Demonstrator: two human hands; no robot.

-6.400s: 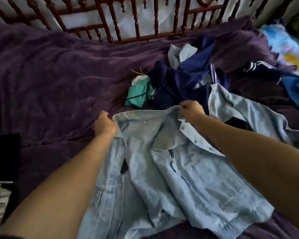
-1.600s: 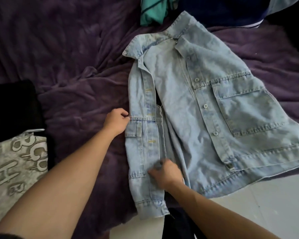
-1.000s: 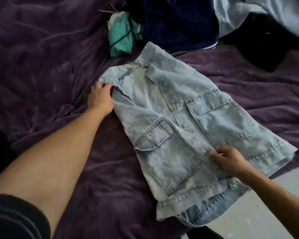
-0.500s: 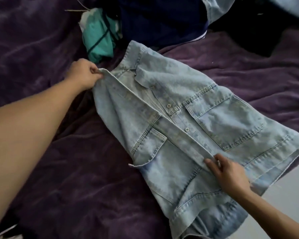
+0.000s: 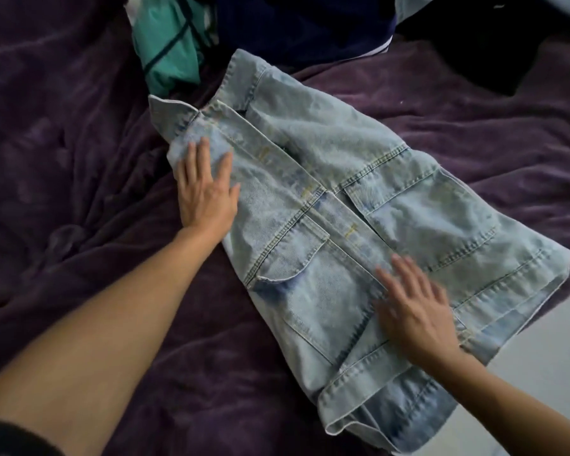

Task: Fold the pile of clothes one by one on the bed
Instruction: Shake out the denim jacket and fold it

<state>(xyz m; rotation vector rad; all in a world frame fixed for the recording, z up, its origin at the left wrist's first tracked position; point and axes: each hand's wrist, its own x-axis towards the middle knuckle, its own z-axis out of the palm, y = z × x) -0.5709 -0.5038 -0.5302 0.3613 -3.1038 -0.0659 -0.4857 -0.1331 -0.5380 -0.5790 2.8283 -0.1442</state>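
Observation:
A light blue denim jacket (image 5: 408,199) lies front-up and slanted on the purple bedspread (image 5: 63,179), both front panels closed and the sleeves tucked out of sight. My left hand (image 5: 206,189) rests flat with straight fingers on the jacket's left shoulder, just below the collar. My right hand (image 5: 415,307) presses flat with spread fingers on the placket near the hem; it is blurred by motion. The pile of other clothes sits beyond the collar: a teal garment (image 5: 168,47) and a dark navy one (image 5: 297,24).
A dark black item (image 5: 494,51) lies at the top right of the bed. The bed's edge runs along the lower right, with pale floor (image 5: 540,383) beyond it; the jacket's hem overhangs that edge slightly.
My left hand let go of the jacket's left side after laying it over and now lies flat on it. My right hand released its pinch on the placket and flattened out.

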